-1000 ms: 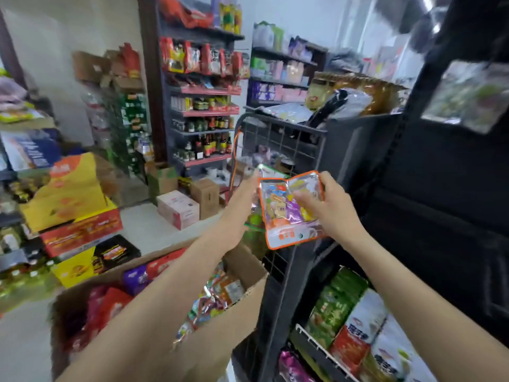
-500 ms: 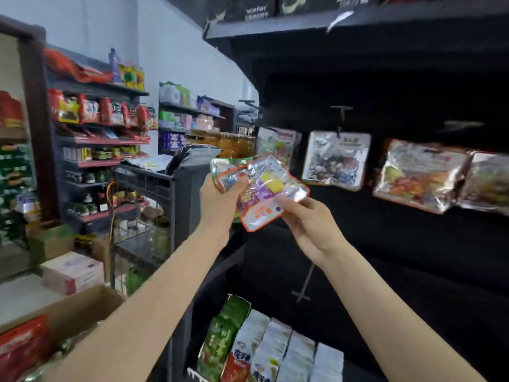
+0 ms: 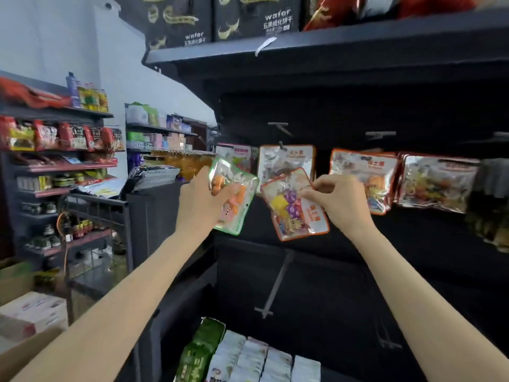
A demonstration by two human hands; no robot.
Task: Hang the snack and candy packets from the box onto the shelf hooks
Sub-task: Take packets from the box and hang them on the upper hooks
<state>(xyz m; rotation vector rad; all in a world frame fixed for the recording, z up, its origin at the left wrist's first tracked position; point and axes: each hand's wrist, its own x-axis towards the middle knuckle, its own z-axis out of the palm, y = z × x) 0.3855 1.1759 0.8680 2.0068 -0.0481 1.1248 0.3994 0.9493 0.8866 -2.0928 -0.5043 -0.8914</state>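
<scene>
Left hand (image 3: 202,201) round green-edged packet (image 3: 234,197); right hand (image 3: 340,204) pinching orange-edged packet (image 3: 293,206) (tilted)

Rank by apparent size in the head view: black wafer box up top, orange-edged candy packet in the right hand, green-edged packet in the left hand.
1. black wafer box, cut off by the frame.
2. orange-edged candy packet and green-edged packet: look alike, unranked.

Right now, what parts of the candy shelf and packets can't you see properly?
- Head view: the green-edged packet is partly covered by the left hand.
- The orange-edged packet has its right part behind the right hand; its hang hole can't be made out.
- The rightmost hanging packets are blurred.
- The box is cut off by the left and bottom edges.
</scene>
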